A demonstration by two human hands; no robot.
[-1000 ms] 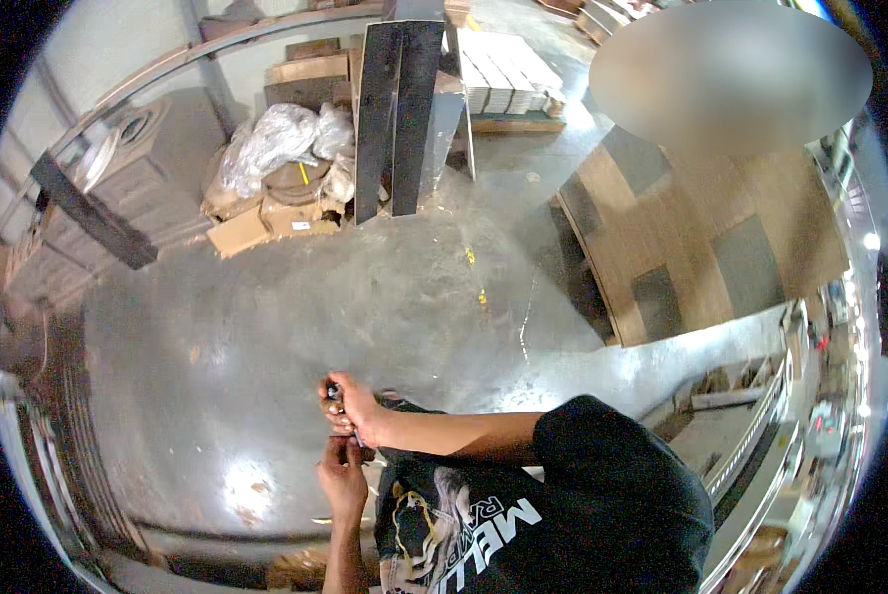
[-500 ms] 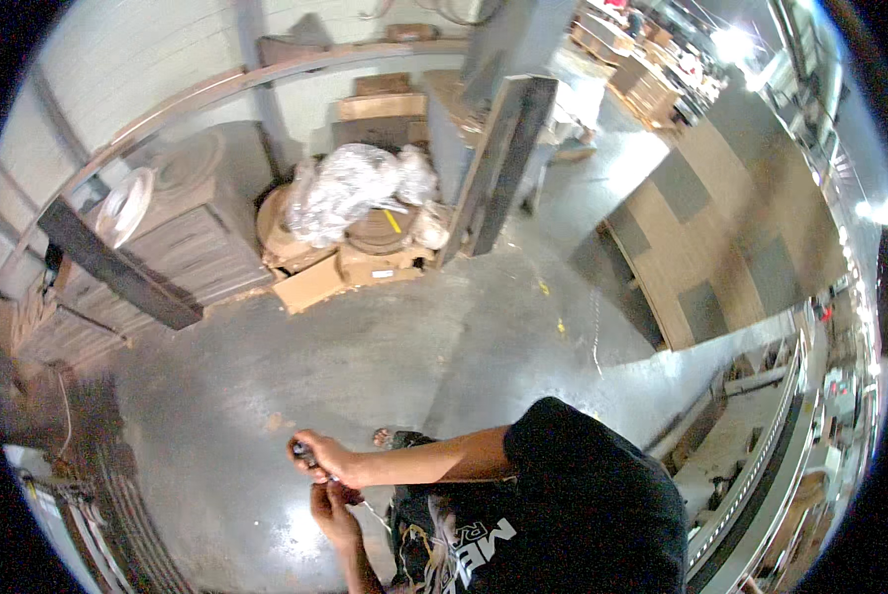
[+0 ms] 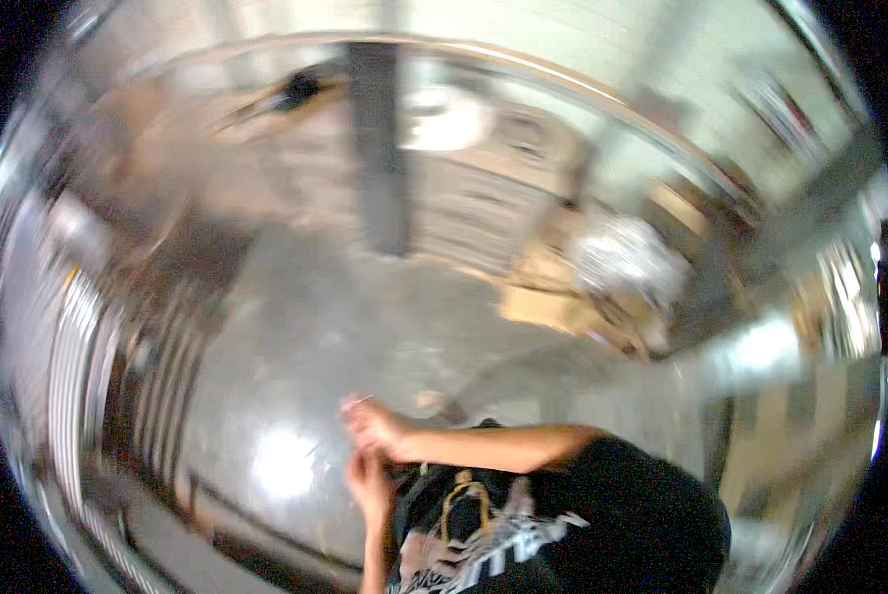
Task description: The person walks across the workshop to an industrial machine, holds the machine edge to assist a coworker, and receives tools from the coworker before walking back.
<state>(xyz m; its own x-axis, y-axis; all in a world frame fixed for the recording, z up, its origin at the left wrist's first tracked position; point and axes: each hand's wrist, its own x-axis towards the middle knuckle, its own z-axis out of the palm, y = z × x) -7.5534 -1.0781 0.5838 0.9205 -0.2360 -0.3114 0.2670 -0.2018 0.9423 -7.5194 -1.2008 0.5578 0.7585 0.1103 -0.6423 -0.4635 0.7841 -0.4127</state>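
My right hand (image 3: 377, 428) is closed in front of my body, its arm reaching across from the right. What it grips is smeared by motion; only a thin pale edge shows near the fingertips. Just below, my left hand (image 3: 368, 477) comes up with fingers bent and pressed against the underside of the right. Anything between its fingers is hidden. Both hands are held above the grey concrete floor (image 3: 296, 366). Beside them is my black shirt (image 3: 642, 505) with a pale print and a yellowish loop on its front.
A dark upright post (image 3: 380, 148) stands ahead, by stacked brown panels (image 3: 474, 208) with a white round item (image 3: 444, 117) on top. To the right, crumpled clear plastic wrap (image 3: 627, 259) lies over cardboard (image 3: 543, 305). Long metal bars (image 3: 73, 366) line the left.
My view has swung left, so the post, panels and plastic sit farther right, and everything is blurred. Both hands stay together; the small dark object seen in the right hand no longer shows clearly.
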